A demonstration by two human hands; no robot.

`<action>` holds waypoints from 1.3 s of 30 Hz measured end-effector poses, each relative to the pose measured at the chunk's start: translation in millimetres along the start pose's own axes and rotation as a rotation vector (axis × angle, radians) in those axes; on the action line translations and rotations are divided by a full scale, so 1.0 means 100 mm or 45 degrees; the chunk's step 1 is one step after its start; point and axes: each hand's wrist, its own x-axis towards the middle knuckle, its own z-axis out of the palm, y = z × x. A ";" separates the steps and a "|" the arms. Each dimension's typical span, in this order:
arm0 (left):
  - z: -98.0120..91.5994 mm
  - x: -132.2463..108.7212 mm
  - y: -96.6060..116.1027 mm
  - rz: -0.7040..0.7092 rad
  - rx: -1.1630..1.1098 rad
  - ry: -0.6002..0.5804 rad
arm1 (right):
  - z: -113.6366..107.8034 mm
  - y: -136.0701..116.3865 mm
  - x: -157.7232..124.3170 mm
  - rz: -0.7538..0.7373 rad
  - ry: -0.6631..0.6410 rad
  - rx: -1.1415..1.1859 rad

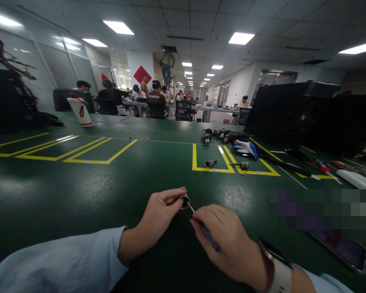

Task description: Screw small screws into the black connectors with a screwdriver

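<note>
Near the lower middle of the view, my left hand (160,213) is closed round a small round metal cup (184,202), its opening turned towards my right side. My right hand (224,240) grips a screwdriver (210,237) with a dark blue handle. The thin shaft points up and left, and its tip is at the cup's opening; how far inside it reaches is hard to see. Farther off, one metal hole saw (209,163) and another metal tool piece (244,165) lie inside yellow taped outlines on the green table (110,191).
A blue and white glove (245,149) lies beside black tools (222,135). At the right are a red screwdriver (321,166), a phone (343,248) and dark monitors (280,110). A white cup (80,112) stands at the back left. Several people sit beyond the table.
</note>
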 end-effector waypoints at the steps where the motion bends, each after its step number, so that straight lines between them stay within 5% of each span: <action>1: 0.00 0.00 0.00 -0.008 0.003 0.003 | 0.01 0.00 -0.01 -0.018 -0.006 -0.019; 8: 0.01 -0.01 0.02 0.008 0.011 0.012 | 0.06 0.03 -0.08 -0.145 -0.024 -0.086; 24: -0.03 0.05 -0.06 0.150 0.146 0.007 | 0.02 -0.02 -0.04 0.094 0.080 0.090; 39: -0.04 0.08 -0.05 0.110 0.132 0.030 | 0.01 -0.01 -0.04 0.019 0.021 0.104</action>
